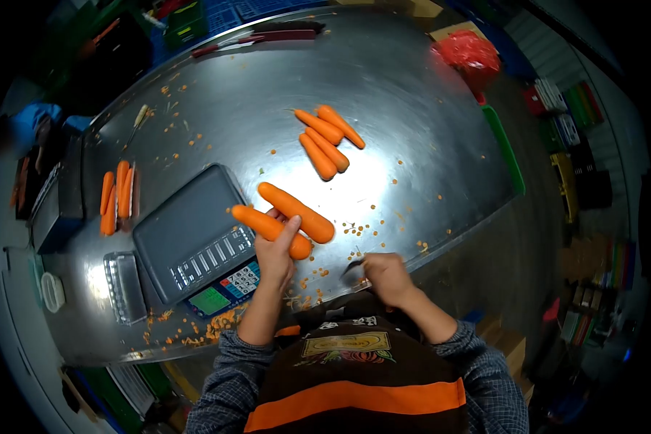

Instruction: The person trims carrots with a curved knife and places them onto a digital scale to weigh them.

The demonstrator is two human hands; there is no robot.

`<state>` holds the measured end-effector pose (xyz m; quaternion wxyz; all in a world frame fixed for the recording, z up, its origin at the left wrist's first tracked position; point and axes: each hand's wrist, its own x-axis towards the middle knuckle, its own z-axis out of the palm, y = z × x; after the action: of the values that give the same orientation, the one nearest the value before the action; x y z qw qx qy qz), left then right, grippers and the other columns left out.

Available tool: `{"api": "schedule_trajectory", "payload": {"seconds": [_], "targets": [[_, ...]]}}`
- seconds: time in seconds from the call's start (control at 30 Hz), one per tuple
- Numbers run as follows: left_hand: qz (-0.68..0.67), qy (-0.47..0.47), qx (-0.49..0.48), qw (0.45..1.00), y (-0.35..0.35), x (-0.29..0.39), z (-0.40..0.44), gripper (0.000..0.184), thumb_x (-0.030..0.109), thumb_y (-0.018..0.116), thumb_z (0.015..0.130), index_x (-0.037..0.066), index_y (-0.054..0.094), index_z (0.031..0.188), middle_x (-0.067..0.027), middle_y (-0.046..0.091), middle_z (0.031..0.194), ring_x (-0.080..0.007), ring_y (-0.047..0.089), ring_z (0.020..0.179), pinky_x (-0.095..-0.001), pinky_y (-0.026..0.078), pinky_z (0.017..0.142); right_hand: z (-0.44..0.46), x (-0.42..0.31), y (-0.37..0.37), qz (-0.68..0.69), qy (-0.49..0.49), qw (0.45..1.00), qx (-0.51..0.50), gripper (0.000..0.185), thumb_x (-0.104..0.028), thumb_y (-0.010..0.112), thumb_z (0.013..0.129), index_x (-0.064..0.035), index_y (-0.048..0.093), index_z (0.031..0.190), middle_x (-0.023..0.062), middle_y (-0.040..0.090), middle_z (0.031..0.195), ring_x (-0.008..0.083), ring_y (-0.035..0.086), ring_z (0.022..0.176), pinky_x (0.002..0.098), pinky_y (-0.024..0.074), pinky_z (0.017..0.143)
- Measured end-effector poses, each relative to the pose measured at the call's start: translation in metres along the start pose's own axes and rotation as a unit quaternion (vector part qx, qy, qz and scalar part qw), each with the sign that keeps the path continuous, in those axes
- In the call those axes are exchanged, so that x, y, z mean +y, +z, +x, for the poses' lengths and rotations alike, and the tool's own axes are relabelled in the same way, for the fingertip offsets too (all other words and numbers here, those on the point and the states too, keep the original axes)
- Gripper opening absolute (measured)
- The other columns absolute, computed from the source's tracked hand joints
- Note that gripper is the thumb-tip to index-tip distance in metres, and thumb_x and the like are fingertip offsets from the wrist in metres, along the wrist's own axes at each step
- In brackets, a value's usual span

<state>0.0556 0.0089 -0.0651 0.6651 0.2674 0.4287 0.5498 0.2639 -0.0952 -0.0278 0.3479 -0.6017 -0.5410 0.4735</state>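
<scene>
My left hand (273,253) is closed around two carrots, a longer carrot (296,212) and a second carrot (264,225) beside it, held above the table near the scale. To the right, by the table's front edge, my right hand (388,278) is closed on a small knife (351,267) with a dark curved blade pointing left; its handle is hidden in the fist. Several whole carrots (327,150) lie in a loose group farther back. Orange carrot scraps (226,323) are scattered along the front edge.
A digital scale (213,301) with a grey pan (188,217) stands left of my hands. Beside it are a clear plastic tray (125,288) and packed carrots (108,202). A long knife (257,39) and a light-handled tool (141,116) lie farther back. A red bag (470,58) sits far right.
</scene>
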Motion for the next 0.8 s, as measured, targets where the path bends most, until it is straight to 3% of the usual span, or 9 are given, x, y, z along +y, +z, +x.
{"api": "schedule_trajectory", "payload": {"seconds": [0.07, 0.17, 0.27, 0.33, 0.47, 0.53, 0.57, 0.7, 0.8], "targets": [[-0.05, -0.054, -0.02, 0.997, -0.015, 0.009, -0.004, 0.039, 0.01, 0.064, 0.097, 0.0, 0.049, 0.132, -0.0157, 0.057, 0.131, -0.0214, 0.059, 0.113, -0.036, 0.05, 0.099, 0.007, 0.012, -0.026, -0.21, 0.154, 0.965, -0.009, 0.021, -0.026, 0.069, 0.094, -0.0065, 0.07, 0.102, 0.0042, 0.062, 0.069, 0.0113, 0.055, 0.058, 0.0284, 0.0457, 0.054], [-0.186, -0.101, -0.048, 0.976, -0.011, 0.028, -0.017, 0.039, 0.011, 0.062, 0.097, 0.0, 0.049, 0.133, -0.0142, 0.06, 0.126, -0.0201, 0.06, 0.109, -0.0362, 0.053, 0.093, 0.024, 0.025, -0.016, 0.227, 0.254, 0.939, -0.043, 0.055, -0.041, 0.061, 0.1, -0.0052, 0.049, 0.141, 0.0078, 0.069, 0.09, 0.0057, 0.045, 0.051, 0.0213, 0.0389, 0.046], [-0.177, -0.087, -0.05, 0.979, -0.015, 0.046, -0.03, 0.039, 0.009, 0.063, 0.097, -0.001, 0.05, 0.132, -0.0148, 0.059, 0.127, -0.0216, 0.059, 0.113, -0.0379, 0.052, 0.097, 0.045, -0.023, 0.025, 0.464, 0.241, 0.833, -0.18, 0.06, -0.047, 0.049, 0.105, -0.0038, 0.044, 0.145, 0.0093, 0.069, 0.092, 0.0035, 0.042, 0.05, 0.0187, 0.038, 0.045], [-0.139, -0.066, -0.044, 0.987, -0.033, 0.061, -0.035, 0.039, 0.013, 0.069, 0.094, -0.002, 0.054, 0.127, -0.0156, 0.058, 0.129, -0.0216, 0.058, 0.116, -0.0384, 0.049, 0.1, 0.057, -0.031, 0.048, 0.419, 0.221, 0.857, -0.204, 0.058, -0.042, 0.057, 0.103, -0.0059, 0.045, 0.146, 0.0064, 0.068, 0.089, 0.0033, 0.043, 0.051, 0.0188, 0.0383, 0.045], [0.39, 0.116, 0.052, 0.912, -0.1, 0.112, -0.036, 0.053, 0.033, 0.087, 0.079, 0.003, 0.064, 0.115, -0.007, 0.06, 0.108, -0.0197, 0.061, 0.101, -0.0354, 0.051, 0.087, 0.088, -0.047, 0.065, 0.211, 0.149, 0.957, -0.133, 0.063, -0.03, 0.077, 0.089, -0.0076, 0.053, 0.142, 0.0012, 0.064, 0.088, 0.004, 0.05, 0.053, 0.0191, 0.0403, 0.047], [0.732, 0.293, 0.002, 0.615, -0.136, 0.134, -0.034, 0.067, 0.049, 0.087, 0.061, 0.005, 0.067, 0.107, -0.006, 0.058, 0.093, -0.0252, 0.058, 0.087, -0.038, 0.048, 0.078, 0.103, -0.059, 0.079, 0.1, 0.106, 0.982, -0.119, 0.064, -0.03, 0.078, 0.087, -0.0085, 0.053, 0.142, 0.0039, 0.065, 0.097, 0.0047, 0.052, 0.056, 0.0201, 0.0426, 0.049], [0.732, 0.293, 0.007, 0.615, -0.152, 0.134, -0.033, 0.067, 0.049, 0.087, 0.061, 0.005, 0.067, 0.107, -0.006, 0.058, 0.093, -0.0252, 0.058, 0.087, -0.038, 0.048, 0.078, 0.11, -0.065, 0.088, 0.078, 0.079, 0.986, -0.123, 0.065, -0.03, 0.079, 0.085, -0.0085, 0.054, 0.141, 0.0076, 0.066, 0.109, 0.0042, 0.052, 0.057, 0.0203, 0.0443, 0.051], [0.71, 0.364, -0.007, 0.603, -0.211, 0.104, -0.028, 0.065, 0.051, 0.086, 0.058, 0.005, 0.065, 0.099, -0.0068, 0.058, 0.093, -0.027, 0.055, 0.084, -0.0395, 0.044, 0.076, 0.134, -0.069, 0.15, 0.039, -0.055, 0.984, -0.165, 0.059, -0.02, 0.077, 0.087, -0.0078, 0.053, 0.14, 0.0138, 0.063, 0.128, 0.0274, 0.06, 0.121, 0.0357, 0.0479, 0.102], [0.649, 0.441, -0.011, 0.62, -0.24, 0.098, -0.042, 0.053, 0.044, 0.088, 0.063, 0.007, 0.062, 0.091, -0.0066, 0.058, 0.091, -0.0282, 0.055, 0.083, -0.0403, 0.042, 0.076, 0.145, -0.052, 0.185, -0.071, -0.099, 0.977, -0.173, 0.056, -0.012, 0.074, 0.085, -0.0074, 0.055, 0.137, 0.0174, 0.057, 0.132, 0.0313, 0.058, 0.123, 0.0398, 0.047, 0.104]]}}
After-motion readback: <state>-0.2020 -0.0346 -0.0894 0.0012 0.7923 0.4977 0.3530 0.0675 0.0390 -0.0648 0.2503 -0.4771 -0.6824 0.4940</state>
